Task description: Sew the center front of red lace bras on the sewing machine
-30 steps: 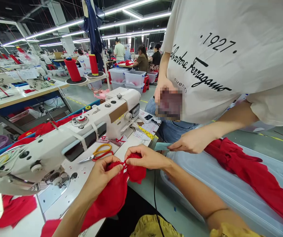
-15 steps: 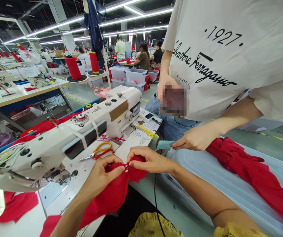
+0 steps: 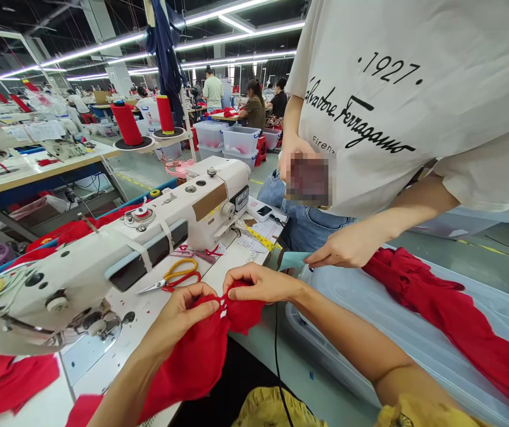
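Red fabric (image 3: 192, 362) hangs from both my hands at the table's front edge. My left hand (image 3: 189, 311) pinches it between thumb and fingers. Close beside, my right hand (image 3: 256, 284) pinches the same fabric. Between my thumbs a short row of small white bits shows on the cloth; I cannot make out what they are. Just behind my left hand lie scissors (image 3: 178, 276) with a yellow and a red handle loop. The white sewing machine (image 3: 156, 237) stands to the left of my hands, and more red cloth (image 3: 18, 379) lies by its needle end.
At the right stands a person in a white T-shirt (image 3: 378, 118), one hand holding a pale blue-green piece (image 3: 293, 260). Red cloth (image 3: 450, 314) lies on a lidded plastic bin (image 3: 347, 314). A yellow tape measure (image 3: 258, 237) and phone-like device (image 3: 263, 210) sit behind the machine. A black cable (image 3: 277, 350) hangs down.
My view has shifted slightly to the right. Both hands keep their pinch on the red fabric, and the white bits between them show a little more.
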Available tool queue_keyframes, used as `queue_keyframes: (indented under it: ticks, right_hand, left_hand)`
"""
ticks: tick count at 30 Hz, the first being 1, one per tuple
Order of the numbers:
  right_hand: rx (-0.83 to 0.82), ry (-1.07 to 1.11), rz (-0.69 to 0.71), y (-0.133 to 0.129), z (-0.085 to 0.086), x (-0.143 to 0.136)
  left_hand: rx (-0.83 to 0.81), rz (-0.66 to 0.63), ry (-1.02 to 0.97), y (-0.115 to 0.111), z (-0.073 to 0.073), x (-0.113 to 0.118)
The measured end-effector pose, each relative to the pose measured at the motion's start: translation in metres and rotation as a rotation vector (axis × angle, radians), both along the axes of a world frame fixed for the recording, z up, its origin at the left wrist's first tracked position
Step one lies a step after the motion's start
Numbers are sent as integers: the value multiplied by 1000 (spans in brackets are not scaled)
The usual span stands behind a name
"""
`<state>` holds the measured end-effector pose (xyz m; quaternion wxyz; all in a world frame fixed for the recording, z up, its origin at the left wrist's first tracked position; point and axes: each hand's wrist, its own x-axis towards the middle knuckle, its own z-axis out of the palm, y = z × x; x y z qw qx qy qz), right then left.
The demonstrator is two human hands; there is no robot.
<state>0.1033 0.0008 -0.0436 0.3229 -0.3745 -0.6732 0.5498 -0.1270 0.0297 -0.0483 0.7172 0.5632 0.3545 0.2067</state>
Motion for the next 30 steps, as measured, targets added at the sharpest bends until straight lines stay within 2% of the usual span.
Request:
queue_keyframes:
  ticks: [8,17,24,30]
  right_hand:
    - [-47,33,-48,2,-3,-4]
    - [-12,-35,-123,9,-12,-5]
    - [-62,-7,-100,13,-18,-1]
    - [-79,84,-126,12,-23,-5]
  left_hand:
    - [13,17,15,2,-2,2]
    - [255,150,138,-3,-7,15]
    - [79,167,62,-3,-11,17]
    - [13,157,44,-2,-17,16]
